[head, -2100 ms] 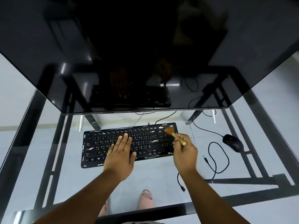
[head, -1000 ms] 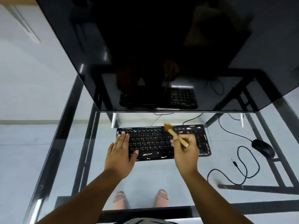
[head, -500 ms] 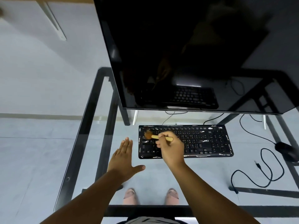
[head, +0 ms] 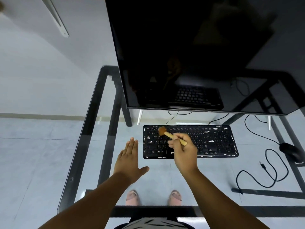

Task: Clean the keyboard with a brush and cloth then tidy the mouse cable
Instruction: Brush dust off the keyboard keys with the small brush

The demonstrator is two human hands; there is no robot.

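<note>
Glass-top desk (head: 92,146) with black metal frame over pale grey tiled floor (head: 33,154). Plain white wall (head: 49,71) at 10 o'clock. Large dark monitor (head: 189,55) at 12 o'clock, glossy, reflecting light.

We are seeing a clear, smooth glass tabletop (head: 165,182) on a black frame; a glossy black monitor screen (head: 189,55) reflecting the keys; a black plastic keyboard (head: 214,141), paint scuffed white; a pale wooden-handled brush (head: 171,135) with soft brown bristles.
</note>
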